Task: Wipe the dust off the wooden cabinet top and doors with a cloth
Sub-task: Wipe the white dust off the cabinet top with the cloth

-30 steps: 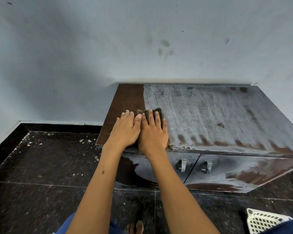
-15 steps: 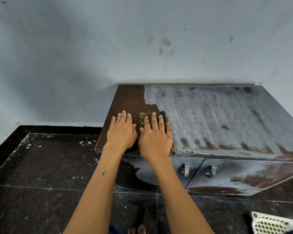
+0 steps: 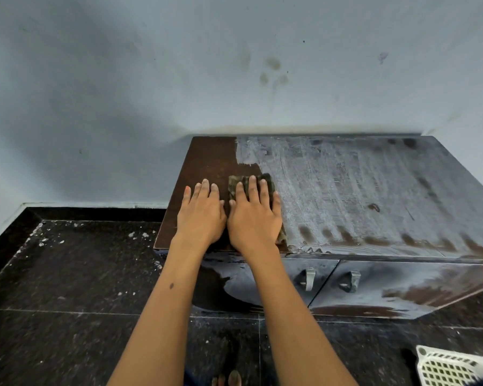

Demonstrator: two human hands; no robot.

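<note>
The cabinet top [image 3: 360,190] is dark brown wood, smooth and bare at its left edge, matt grey with streaked dust elsewhere. The cloth [image 3: 265,181] is dull, coarse woven fabric. The doors [image 3: 388,285] look glossy under smeared dust, with grey metal handles [image 3: 308,278]. The floor [image 3: 67,274] is speckled polished stone; the basket [image 3: 455,369] is white plastic.

A stained pale-blue wall [image 3: 179,79] meets a dark speckled tile floor [image 3: 67,288] littered with white flecks.
</note>
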